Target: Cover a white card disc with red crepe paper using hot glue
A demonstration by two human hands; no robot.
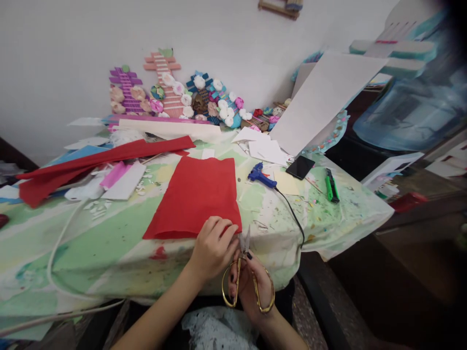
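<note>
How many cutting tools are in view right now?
2: gold-handled scissors in the right hand, and a green box cutter on the table, right of the black phone. Others may be hidden.

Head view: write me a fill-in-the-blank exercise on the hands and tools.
1. The right hand holds scissors with ____-colored handles.
2. The left hand touches the sheet, which is ____.
3. As pictured, the glue gun lies to the sheet's ____.
4. The cutter combines black with bright ____.
Missing words: gold; red; right; green.
</note>
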